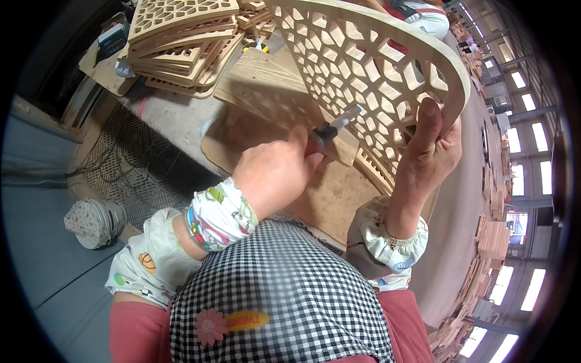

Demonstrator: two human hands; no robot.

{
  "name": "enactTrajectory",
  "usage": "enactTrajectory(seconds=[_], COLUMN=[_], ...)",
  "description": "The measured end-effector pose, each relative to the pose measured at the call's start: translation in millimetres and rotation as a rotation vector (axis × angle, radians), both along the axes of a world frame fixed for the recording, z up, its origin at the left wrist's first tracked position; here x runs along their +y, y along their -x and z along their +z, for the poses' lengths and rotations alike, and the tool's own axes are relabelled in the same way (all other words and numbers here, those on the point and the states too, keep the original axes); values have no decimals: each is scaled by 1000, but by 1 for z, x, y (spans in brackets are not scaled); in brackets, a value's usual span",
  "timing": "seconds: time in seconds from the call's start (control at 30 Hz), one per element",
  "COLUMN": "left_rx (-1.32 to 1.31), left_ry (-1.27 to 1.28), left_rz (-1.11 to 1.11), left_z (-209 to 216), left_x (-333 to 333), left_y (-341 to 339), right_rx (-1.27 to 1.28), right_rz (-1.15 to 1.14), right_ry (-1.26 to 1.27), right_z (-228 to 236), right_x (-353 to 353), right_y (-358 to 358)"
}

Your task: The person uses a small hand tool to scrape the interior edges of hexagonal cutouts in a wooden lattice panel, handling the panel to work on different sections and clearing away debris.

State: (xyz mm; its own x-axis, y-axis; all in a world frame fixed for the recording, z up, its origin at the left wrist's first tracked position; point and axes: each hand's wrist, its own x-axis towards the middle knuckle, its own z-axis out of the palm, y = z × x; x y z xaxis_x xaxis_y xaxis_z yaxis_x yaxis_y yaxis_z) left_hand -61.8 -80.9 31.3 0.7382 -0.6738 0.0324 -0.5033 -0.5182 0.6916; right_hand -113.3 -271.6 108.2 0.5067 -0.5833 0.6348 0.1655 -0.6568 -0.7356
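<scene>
In my right hand (433,148) is the curved edge of a pale wooden lattice panel (445,36), pierced with many angular holes. The thumb lies along its near side; most of the other fingers are hidden behind the wood. The panel is tilted up on its edge above the workbench. My left hand (272,169) is closed on a small bladed hand tool (327,132) with a black collar. Its pale flat blade points toward the panel's pierced face, close to the holes; whether it touches cannot be made out. The fingers cover the handle.
A stack of similar lattice panels (181,57) stands at the far left of the bench. Beneath my hands lie flat wooden boards (260,78). A round, pale-topped stool or bin (91,224) is at the left. Another person (430,21) is beyond the panel.
</scene>
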Motion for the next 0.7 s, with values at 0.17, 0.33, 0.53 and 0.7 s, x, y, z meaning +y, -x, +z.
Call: enactTrajectory(seconds=[0.17,0.33,0.53,0.7], left_rx=[16,29,173,130], left_ry=[-38,-25,-58,-15], left_rz=[-36,-33,-139,-60], left_z=[-2,1,6,9], left_x=[3,-7,29,28], left_y=[1,-7,-1,4], right_rx=[-11,-27,-2,-39], right_rz=[-54,-29,-80,-101], right_ry=[34,46,31,70], right_z=[-3,-6,-5,-11], right_x=[-15,-17,-32,-33], right_y=[3,0,5,7])
